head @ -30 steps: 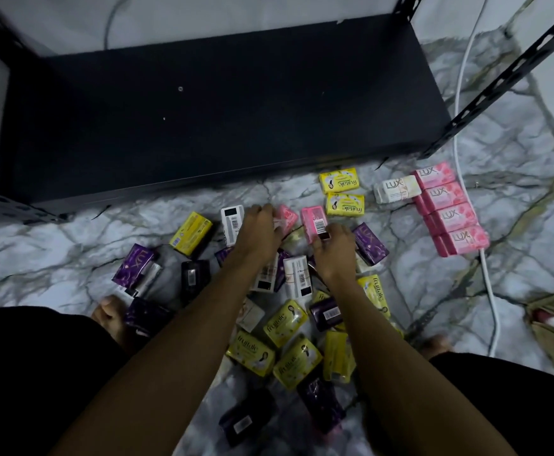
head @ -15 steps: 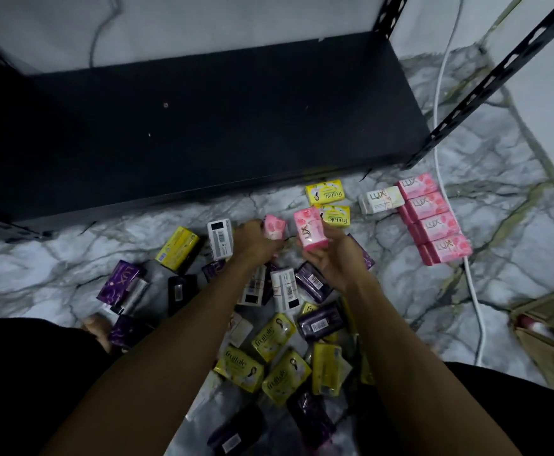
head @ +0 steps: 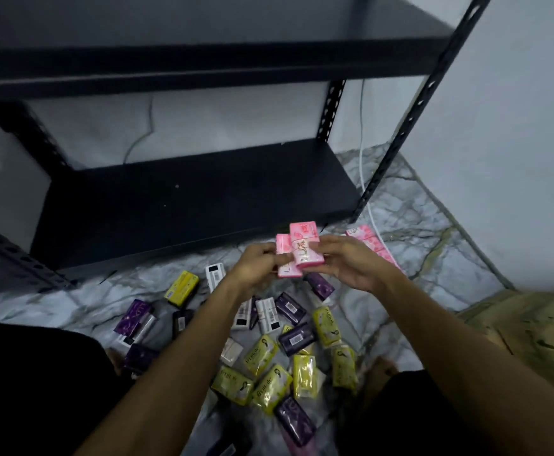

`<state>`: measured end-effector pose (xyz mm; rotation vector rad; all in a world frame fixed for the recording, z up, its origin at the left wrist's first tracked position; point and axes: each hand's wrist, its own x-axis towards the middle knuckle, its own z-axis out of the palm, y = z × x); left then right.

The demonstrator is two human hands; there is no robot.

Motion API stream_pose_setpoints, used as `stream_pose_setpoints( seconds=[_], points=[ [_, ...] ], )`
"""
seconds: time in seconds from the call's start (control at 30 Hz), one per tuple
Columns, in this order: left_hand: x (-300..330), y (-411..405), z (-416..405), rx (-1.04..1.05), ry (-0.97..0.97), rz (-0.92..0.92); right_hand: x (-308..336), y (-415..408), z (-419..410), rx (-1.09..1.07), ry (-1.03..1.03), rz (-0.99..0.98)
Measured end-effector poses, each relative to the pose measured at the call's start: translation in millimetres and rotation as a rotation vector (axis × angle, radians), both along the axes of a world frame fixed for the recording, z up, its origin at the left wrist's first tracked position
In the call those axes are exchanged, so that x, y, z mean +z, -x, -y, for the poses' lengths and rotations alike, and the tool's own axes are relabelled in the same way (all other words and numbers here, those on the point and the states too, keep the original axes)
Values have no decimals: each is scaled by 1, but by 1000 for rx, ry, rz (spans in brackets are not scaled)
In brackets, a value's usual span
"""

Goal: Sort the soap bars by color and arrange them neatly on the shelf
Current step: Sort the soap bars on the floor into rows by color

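Observation:
My left hand (head: 256, 269) grips one pink soap bar (head: 285, 260), and my right hand (head: 351, 263) grips a second pink soap bar (head: 305, 246). The two bars are pressed side by side, lifted above the floor in front of the black shelf board (head: 187, 202). Below my forearms several yellow soap bars (head: 262, 357), purple soap bars (head: 297, 337) and white soap bars (head: 267, 314) lie scattered on the marble floor. A row of pink bars (head: 366, 235) lies partly hidden behind my right hand.
The black metal rack has an upper shelf (head: 203, 60) and perforated uprights (head: 413, 120). A white cable (head: 366, 179) runs down the wall beside the right upright. A cardboard box (head: 532, 327) sits at the right. My knees frame the pile.
Both hands lifted a pink bar each off the floor and brought them together. The view tilted up, so the upper shelf now shows.

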<state>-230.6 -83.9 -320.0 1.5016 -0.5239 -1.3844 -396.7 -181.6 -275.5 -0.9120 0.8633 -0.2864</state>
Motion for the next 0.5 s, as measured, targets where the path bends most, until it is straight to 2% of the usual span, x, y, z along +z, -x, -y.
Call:
stream_pose_setpoints(
  seconds=[0.1, 0.3, 0.5],
  points=[
    [34, 24, -2, -34, 60, -78, 38, 17, -1, 63, 115, -95],
    [70, 90, 18, -51, 159, -239, 86, 75, 17, 0, 322, -347],
    [54, 159, 70, -156, 155, -202, 74, 150, 49, -51, 273, -396]
  ],
)
